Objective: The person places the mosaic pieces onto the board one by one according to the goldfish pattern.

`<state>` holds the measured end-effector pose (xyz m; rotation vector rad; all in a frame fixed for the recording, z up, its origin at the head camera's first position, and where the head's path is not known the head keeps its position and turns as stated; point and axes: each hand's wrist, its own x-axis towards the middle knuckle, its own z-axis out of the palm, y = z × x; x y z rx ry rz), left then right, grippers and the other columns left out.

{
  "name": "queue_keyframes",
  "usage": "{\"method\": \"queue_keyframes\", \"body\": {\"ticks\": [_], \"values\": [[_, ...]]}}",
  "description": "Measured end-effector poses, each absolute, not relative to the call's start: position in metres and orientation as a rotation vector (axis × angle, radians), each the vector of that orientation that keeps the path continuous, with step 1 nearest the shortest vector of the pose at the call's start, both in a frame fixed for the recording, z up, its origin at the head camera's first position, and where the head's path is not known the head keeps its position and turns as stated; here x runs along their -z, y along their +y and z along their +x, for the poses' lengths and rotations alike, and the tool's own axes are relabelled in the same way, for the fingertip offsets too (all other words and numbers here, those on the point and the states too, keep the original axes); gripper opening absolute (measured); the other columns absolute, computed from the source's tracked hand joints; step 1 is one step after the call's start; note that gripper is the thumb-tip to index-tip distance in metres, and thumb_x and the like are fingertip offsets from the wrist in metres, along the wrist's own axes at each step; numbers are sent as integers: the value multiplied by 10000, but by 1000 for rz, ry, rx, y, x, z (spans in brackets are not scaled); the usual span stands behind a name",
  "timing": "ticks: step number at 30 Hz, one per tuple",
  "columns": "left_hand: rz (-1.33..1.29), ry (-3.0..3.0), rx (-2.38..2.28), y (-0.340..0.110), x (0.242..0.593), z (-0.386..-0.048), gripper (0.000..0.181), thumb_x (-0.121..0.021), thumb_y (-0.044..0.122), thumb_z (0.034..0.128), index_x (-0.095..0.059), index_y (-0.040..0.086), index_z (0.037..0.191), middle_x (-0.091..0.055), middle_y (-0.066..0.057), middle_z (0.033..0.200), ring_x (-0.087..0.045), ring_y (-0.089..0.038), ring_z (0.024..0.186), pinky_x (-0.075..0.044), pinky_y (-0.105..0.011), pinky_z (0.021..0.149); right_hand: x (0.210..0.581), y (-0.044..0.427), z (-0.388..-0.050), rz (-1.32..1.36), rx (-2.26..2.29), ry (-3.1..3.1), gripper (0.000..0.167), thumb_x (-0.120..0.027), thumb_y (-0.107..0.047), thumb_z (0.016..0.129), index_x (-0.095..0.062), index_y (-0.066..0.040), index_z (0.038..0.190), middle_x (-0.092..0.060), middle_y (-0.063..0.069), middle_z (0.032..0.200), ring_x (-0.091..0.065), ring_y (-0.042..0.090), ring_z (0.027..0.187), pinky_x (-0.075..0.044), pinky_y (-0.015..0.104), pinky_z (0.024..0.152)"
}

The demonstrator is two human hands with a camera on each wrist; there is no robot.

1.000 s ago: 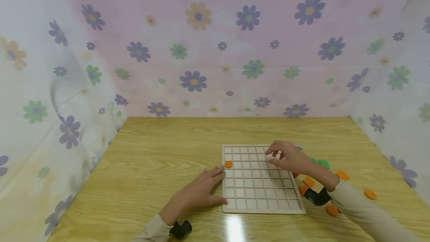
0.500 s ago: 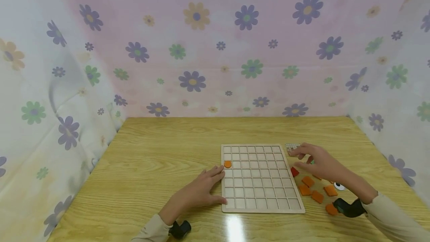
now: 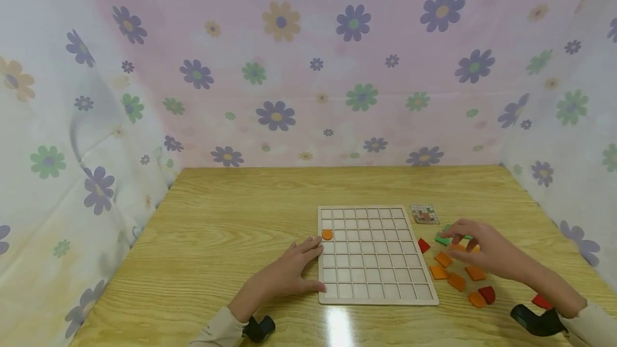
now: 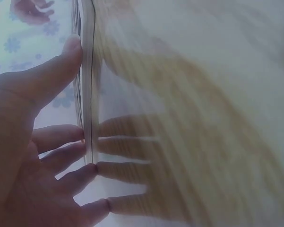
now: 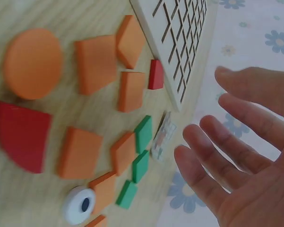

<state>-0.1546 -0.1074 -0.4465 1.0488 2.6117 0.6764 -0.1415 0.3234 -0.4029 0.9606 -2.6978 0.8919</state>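
A pale wooden grid board (image 3: 371,264) lies on the table, with one orange disc (image 3: 327,235) in a cell of its left column. My left hand (image 3: 289,272) rests at the board's left edge, fingers and thumb spread and touching its rim. Over the loose pieces to the right of the board hovers my right hand (image 3: 487,248); its fingers are loosely bent and hold nothing. Under and around it lie several orange square tiles (image 5: 95,64), green tiles (image 5: 141,165), a red quarter-round piece (image 5: 23,137), another orange disc (image 5: 33,64) and a white eye piece (image 5: 79,205).
A small printed pattern card (image 3: 424,214) lies beyond the board's right corner. A red piece (image 3: 423,245) sits close to the board's right edge, and another red piece (image 3: 542,301) is near the right wrist. Flowered cloth (image 3: 337,68) walls the table on three sides.
My right hand has moved right and nearer, from over the board past the card to above the loose tiles. The card is now uncovered. My left hand has stayed in place.
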Motion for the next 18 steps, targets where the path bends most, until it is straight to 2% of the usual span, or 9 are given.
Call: {"method": "queue_keyframes", "body": {"ticks": [4, 11, 18], "values": [[1055, 2610, -690, -107, 447, -155, 851, -625, 551, 839, -345, 42, 1462, -195, -63, 1559, -167, -265, 1423, -140, -530, 1129, 408, 338, -131, 999, -1024, -2755, 302, -734, -16, 799, -644, -70, 1082, -608, -34, 929, -561, 70, 764, -511, 235, 552], [1063, 2585, -716, -108, 446, -155, 847, -619, 546, 842, -338, 48, 1466, -191, -59, 1561, -162, -253, 1426, -133, -550, 1124, 423, 360, -114, 1102, -1277, -2812, 319, -714, -13, 818, -638, -90, 1118, -610, -17, 951, -558, 81, 771, -523, 243, 571], [1037, 2584, -705, -108, 447, -155, 847, -629, 540, 837, -337, 55, 1468, -191, -50, 1561, -164, -234, 1427, -133, -533, 1130, 442, 370, -107, 1157, -1436, -2795, 305, -724, 17, 794, -660, -123, 1057, -623, -18, 978, -508, 118, 721, -467, 240, 489]]}}
